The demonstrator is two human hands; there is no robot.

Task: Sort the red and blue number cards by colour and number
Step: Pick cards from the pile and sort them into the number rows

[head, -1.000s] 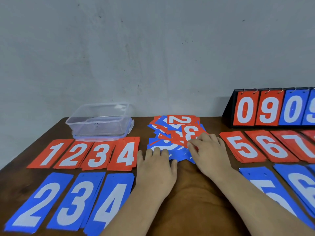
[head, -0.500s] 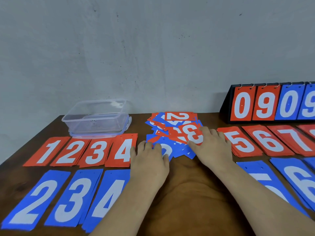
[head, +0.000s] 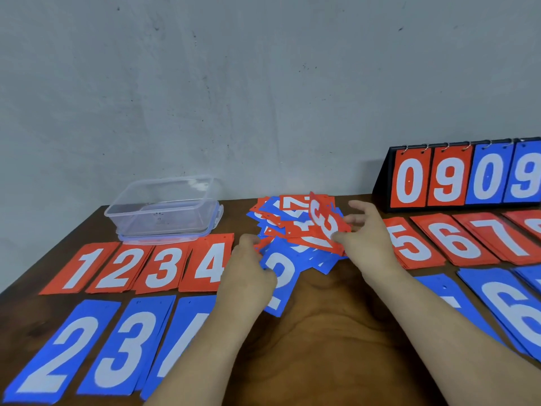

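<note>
A mixed heap of red and blue number cards (head: 288, 218) lies at the middle back of the table. My left hand (head: 248, 276) holds a blue 2 card (head: 282, 276) pulled toward me from the heap. My right hand (head: 366, 238) pinches a red 3 card (head: 323, 221), tilted up off the heap. Sorted red piles 1 to 4 (head: 140, 268) lie at the left with blue piles 2, 3, 4 (head: 87, 347) in front. Red piles 5, 6, 7 (head: 456, 241) and blue piles (head: 509, 309) lie at the right.
A clear plastic box (head: 164, 209) on its lid stands at the back left. A black flip scoreboard (head: 468, 177) showing 0 9 0 9 stands at the back right against the grey wall. Bare brown table (head: 316, 332) shows between my forearms.
My left hand has drawn the blue 2 card out of the heap toward me. My right hand has lifted the red 3 card up on edge.
</note>
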